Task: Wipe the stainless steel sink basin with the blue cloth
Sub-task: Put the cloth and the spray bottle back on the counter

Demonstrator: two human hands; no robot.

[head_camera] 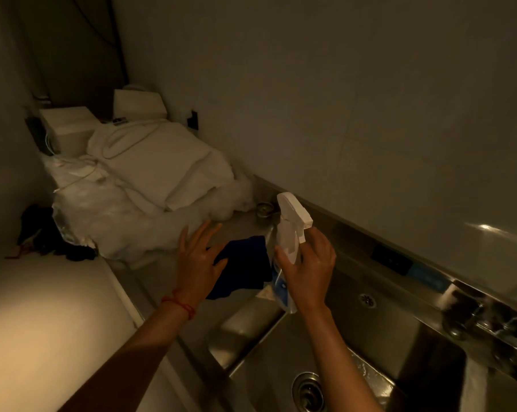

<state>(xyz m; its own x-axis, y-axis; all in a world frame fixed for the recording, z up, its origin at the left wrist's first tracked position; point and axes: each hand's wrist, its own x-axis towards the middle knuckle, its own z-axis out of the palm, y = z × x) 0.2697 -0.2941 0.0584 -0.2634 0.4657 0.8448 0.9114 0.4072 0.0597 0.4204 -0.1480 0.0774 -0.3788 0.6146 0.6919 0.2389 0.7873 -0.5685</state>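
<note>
The blue cloth lies crumpled on the steel counter just left of the stainless steel sink basin. My left hand hovers over the cloth's left edge, fingers spread, holding nothing. My right hand grips the neck of a white spray bottle, held upright above the basin's left rim. The basin's round drain shows at the bottom, partly behind my right forearm.
A pile of white cloths and clear plastic bags fills the counter behind the cloth, with white boxes beyond. A small metal cup stands by the wall. The tap handles sit at the right. A dark bundle lies at the left.
</note>
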